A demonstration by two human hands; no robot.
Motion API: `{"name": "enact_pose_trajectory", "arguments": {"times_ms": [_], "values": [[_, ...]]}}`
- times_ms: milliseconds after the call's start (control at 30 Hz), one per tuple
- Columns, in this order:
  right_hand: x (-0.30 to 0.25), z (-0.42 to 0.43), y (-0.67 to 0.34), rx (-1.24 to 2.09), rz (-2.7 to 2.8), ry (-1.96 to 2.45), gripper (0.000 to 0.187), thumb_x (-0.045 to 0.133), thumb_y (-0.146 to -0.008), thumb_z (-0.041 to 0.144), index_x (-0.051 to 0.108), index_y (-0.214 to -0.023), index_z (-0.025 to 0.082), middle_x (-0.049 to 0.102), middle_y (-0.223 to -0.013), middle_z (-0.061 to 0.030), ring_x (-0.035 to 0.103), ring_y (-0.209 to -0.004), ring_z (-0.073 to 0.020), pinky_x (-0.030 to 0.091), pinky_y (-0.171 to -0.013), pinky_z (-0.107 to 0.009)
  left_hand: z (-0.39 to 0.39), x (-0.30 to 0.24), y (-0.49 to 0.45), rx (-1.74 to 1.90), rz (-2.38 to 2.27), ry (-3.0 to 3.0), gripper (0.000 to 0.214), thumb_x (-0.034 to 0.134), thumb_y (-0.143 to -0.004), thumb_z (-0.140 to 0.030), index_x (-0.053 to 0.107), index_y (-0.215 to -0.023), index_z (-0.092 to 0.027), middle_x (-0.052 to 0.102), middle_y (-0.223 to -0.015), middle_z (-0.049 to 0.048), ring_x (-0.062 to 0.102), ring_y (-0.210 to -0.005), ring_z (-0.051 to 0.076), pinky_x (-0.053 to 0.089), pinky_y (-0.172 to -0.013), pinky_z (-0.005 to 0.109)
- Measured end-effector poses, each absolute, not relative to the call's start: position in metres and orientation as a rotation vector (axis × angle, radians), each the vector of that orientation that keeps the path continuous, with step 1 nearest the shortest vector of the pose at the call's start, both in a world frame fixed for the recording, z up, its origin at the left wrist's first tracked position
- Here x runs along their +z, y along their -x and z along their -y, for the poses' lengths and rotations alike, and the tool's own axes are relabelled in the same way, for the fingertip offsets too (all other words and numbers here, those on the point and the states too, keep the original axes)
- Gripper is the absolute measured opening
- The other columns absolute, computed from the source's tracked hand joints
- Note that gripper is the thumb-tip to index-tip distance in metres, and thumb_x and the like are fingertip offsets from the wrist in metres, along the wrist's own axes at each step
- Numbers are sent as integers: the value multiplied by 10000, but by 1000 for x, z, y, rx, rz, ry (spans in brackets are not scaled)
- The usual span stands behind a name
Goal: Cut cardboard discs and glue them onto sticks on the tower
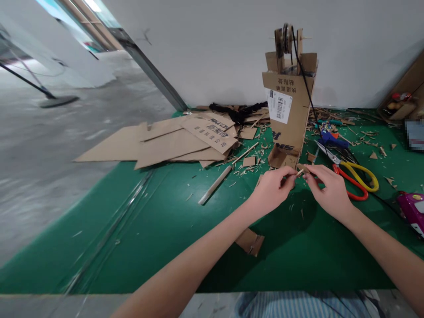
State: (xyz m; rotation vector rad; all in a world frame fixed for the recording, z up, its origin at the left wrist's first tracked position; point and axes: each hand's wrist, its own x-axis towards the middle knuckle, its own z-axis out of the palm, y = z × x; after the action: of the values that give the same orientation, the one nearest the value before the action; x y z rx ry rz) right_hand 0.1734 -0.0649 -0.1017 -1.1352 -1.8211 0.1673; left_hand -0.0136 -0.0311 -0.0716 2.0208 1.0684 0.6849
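My left hand (272, 191) and my right hand (331, 190) meet over the green table, thumbs and fingers pinched together. Between them is a small cardboard piece (302, 168), partly covered by the fingertips; its exact shape is hard to make out. Just behind my hands stands a tall cardboard box (289, 117) with a shipping label, a spool (286, 39) on a stick at its top and a black cord hanging down. Scissors (356, 174) with red and yellow handles lie beside my right hand. A pale stick (215, 185) lies left of my left hand.
Flat cardboard sheets (179, 139) are stacked at the back left. Cardboard scraps litter the back of the green table (159, 238). A torn cardboard piece (251, 242) lies below my left forearm. A purple device (412, 207) sits at the right edge. A white wall rises behind.
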Motion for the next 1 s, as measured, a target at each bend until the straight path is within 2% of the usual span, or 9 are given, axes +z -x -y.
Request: {"name": "enact_pose_trajectory", "arguments": {"times_ms": [167, 300, 400, 500, 700, 867, 1000], "values": [[-98, 68, -173, 160, 1805, 1090, 262, 555, -956, 165, 721, -1142, 242, 771, -1061, -86, 744, -974, -234, 659, -827, -394, 30, -72, 16, 753, -1052, -2131, 166, 476, -915, -177, 642, -918, -168, 688, -784, 31, 575, -625, 130, 412, -579, 246], [-99, 72, -172, 501, 1670, 1133, 250, 619, -940, 241, 717, -1169, 253, 739, -1153, -92, 747, -962, -226, 683, -712, -343, 31, -70, 19, 798, -1020, -2242, 108, 501, -847, -110, 591, -834, -169, 623, -730, 5, 527, -602, 116, 389, -580, 239], [-100, 73, -171, 701, 1595, 1110, 232, 650, -927, 271, 733, -1144, 268, 711, -1223, -88, 741, -980, -229, 689, -712, -351, 31, -68, 20, 817, -982, -2297, 98, 503, -857, -111, 560, -805, -171, 580, -705, -3, 509, -607, 117, 370, -572, 236], [-99, 73, -170, 677, 1591, 1086, 194, 678, -906, 257, 761, -1080, 283, 726, -1202, -73, 722, -1059, -246, 687, -728, -354, 32, -68, 20, 844, -941, -2293, 118, 501, -904, -135, 583, -826, -171, 595, -737, 7, 523, -642, 124, 371, -581, 235], [-93, 77, -168, 572, 1608, 1041, 193, 695, -890, 227, 762, -1057, 297, 737, -1182, -63, 715, -1089, -245, 677, -694, -330, 32, -65, 19, 871, -955, -2217, 233, 528, -897, -168, 492, -668, -176, 483, -620, -35, 440, -578, 99, 315, -554, 226], [-95, 80, -165, 622, 1594, 988, 201, 698, -897, 227, 749, -1079, 295, 725, -1211, -72, 708, -1117, -246, 681, -742, -342, 32, -57, 20, 773, -902, -2046, 259, 511, -936, -287, 541, -707, -169, 501, -617, -27, 425, -564, 97, 306, -525, 225], [-94, 83, -163, 601, 1587, 957, 217, 712, -889, 216, 747, -1089, 293, 727, -1213, -77, 713, -1111, -245, 680, -734, -331, 32, -54, 23, 744, -854, -2052, 274, 500, -936, -286, 507, -685, -177, 439, -576, -45, 364, -528, 85, 275, -502, 224]]}}
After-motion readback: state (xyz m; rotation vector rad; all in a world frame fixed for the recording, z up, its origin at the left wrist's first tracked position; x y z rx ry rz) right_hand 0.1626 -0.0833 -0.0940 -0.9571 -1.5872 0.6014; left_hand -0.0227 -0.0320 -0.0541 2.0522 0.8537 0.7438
